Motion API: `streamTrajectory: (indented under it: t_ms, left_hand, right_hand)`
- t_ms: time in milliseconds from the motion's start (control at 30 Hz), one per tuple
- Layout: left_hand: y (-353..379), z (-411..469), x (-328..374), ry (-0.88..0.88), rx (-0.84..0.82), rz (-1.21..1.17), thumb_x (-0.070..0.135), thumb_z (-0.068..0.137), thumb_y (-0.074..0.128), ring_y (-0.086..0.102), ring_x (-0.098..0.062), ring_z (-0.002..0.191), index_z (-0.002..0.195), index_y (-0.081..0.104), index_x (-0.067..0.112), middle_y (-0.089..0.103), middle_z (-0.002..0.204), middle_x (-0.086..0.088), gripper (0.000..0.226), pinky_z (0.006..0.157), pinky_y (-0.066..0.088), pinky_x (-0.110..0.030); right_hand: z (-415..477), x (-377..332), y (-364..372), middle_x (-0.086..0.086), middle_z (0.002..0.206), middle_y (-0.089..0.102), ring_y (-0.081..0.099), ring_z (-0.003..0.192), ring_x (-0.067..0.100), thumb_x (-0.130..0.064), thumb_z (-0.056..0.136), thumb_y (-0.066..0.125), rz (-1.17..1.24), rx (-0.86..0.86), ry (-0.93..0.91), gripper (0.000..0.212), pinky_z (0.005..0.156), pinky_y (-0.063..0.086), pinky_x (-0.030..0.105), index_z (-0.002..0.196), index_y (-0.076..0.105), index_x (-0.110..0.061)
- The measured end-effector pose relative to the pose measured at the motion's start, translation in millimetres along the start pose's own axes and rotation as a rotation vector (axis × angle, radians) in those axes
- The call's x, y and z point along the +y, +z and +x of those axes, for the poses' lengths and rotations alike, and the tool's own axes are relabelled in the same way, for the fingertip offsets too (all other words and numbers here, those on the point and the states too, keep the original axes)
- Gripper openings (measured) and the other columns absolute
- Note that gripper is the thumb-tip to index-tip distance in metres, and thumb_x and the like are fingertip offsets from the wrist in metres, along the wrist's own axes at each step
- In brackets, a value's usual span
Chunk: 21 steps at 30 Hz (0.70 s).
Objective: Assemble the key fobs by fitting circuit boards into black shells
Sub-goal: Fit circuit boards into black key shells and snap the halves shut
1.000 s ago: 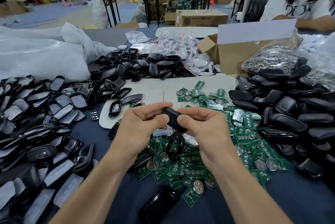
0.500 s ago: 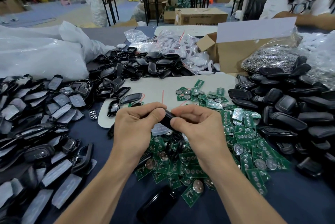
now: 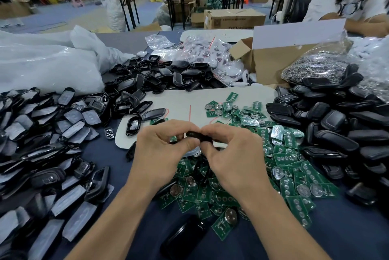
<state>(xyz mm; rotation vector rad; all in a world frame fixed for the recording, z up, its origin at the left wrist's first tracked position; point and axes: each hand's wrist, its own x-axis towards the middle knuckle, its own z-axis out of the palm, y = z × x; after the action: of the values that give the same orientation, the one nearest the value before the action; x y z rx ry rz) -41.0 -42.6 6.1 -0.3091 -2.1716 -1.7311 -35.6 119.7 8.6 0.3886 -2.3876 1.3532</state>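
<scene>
Both hands meet over the middle of the table around one black key fob shell (image 3: 194, 135). My left hand (image 3: 162, 154) pinches its left end between thumb and curled fingers. My right hand (image 3: 233, 158) pinches its right end the same way. Most of the shell is hidden by my fingers, so I cannot tell whether a board sits inside. Green circuit boards (image 3: 290, 165) with round coin cells lie in a loose heap under and to the right of my hands.
Black shells (image 3: 341, 133) are piled at the right, more shell halves (image 3: 160, 78) at the back, film-covered pieces (image 3: 42, 133) at the left. A white mat (image 3: 189, 102) lies ahead, a cardboard box (image 3: 273, 62) behind it. A person sits at the far right.
The shell has turned from tilted and end-up to lying level between my fingertips. Both hands have drawn closer together around it.
</scene>
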Motion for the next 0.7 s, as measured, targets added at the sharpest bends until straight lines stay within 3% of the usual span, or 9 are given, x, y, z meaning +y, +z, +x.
streamTrajectory:
  t_ms: [100, 167, 233, 300, 433, 600, 700]
  left_hand:
    - [6, 0, 2, -0.078, 0.100, 0.012, 0.020, 0.071, 0.086, 0.052, -0.004, 0.063, 0.097, 0.082, 0.045, 0.067, 0.072, 0.014, 0.036, 0.062, 0.043, -0.019]
    - [11, -1, 4, -0.116, 0.116, -0.058, 0.025, 0.074, 0.083, 0.067, -0.014, 0.080, 0.099, 0.083, 0.042, 0.077, 0.090, 0.012, 0.030, 0.072, 0.052, -0.029]
    - [17, -2, 7, -0.136, 0.111, -0.188, 0.022, 0.079, 0.084, 0.073, -0.012, 0.098, 0.096, 0.084, 0.038, 0.080, 0.104, 0.007, 0.023, 0.083, 0.057, -0.026]
    - [22, -4, 12, -0.156, 0.123, -0.264, 0.015, 0.086, 0.077, 0.074, -0.005, 0.099, 0.091, 0.085, 0.036, 0.081, 0.102, 0.004, 0.022, 0.081, 0.056, -0.017]
    - [23, -8, 13, -0.135, 0.186, -0.277, -0.002, 0.093, 0.067, 0.075, -0.005, 0.091, 0.084, 0.085, 0.034, 0.082, 0.096, 0.004, 0.042, 0.074, 0.056, -0.014]
    - [19, -6, 13, -0.239, 0.201, -0.339, 0.003, 0.091, 0.068, 0.077, -0.011, 0.091, 0.084, 0.086, 0.024, 0.082, 0.093, -0.004, 0.028, 0.074, 0.057, -0.017]
    - [18, -4, 9, -0.322, 0.156, -0.326, 0.010, 0.095, 0.065, 0.076, -0.018, 0.087, 0.086, 0.086, 0.018, 0.081, 0.091, -0.010, 0.024, 0.071, 0.058, -0.021]
  right_hand:
    - [4, 4, 1, -0.030, 0.083, 0.075, 0.074, 0.084, -0.003, -0.010, 0.083, 0.082, 0.301, -0.005, 0.175, 0.035, 0.080, 0.058, 0.015, 0.098, 0.078, -0.042]
    - [5, 5, 4, -0.002, 0.087, 0.081, 0.078, 0.083, 0.013, -0.001, 0.085, 0.079, 0.658, -0.049, 0.348, 0.027, 0.075, 0.062, 0.024, 0.092, 0.084, -0.026]
    - [4, 3, 10, 0.013, 0.093, 0.080, 0.079, 0.086, 0.023, 0.006, 0.086, 0.074, 0.969, -0.106, 0.503, 0.024, 0.076, 0.063, 0.030, 0.090, 0.084, -0.016]
    - [2, 0, 16, 0.018, 0.100, 0.079, 0.078, 0.092, 0.027, 0.005, 0.083, 0.072, 1.140, -0.120, 0.576, 0.020, 0.080, 0.065, 0.034, 0.093, 0.083, -0.009]
    - [0, -1, 23, 0.018, 0.097, 0.079, 0.078, 0.090, 0.025, 0.010, 0.086, 0.068, 1.148, -0.097, 0.548, 0.024, 0.073, 0.063, 0.029, 0.093, 0.083, -0.008]
    - [-4, 0, 23, 0.016, 0.095, 0.080, 0.078, 0.088, 0.028, 0.010, 0.087, 0.070, 1.073, -0.111, 0.533, 0.027, 0.072, 0.063, 0.030, 0.092, 0.084, -0.013]
    - [-3, 1, 18, 0.008, 0.090, 0.081, 0.078, 0.088, 0.030, -0.004, 0.083, 0.077, 0.746, -0.151, 0.425, 0.024, 0.082, 0.063, 0.040, 0.096, 0.083, -0.023]
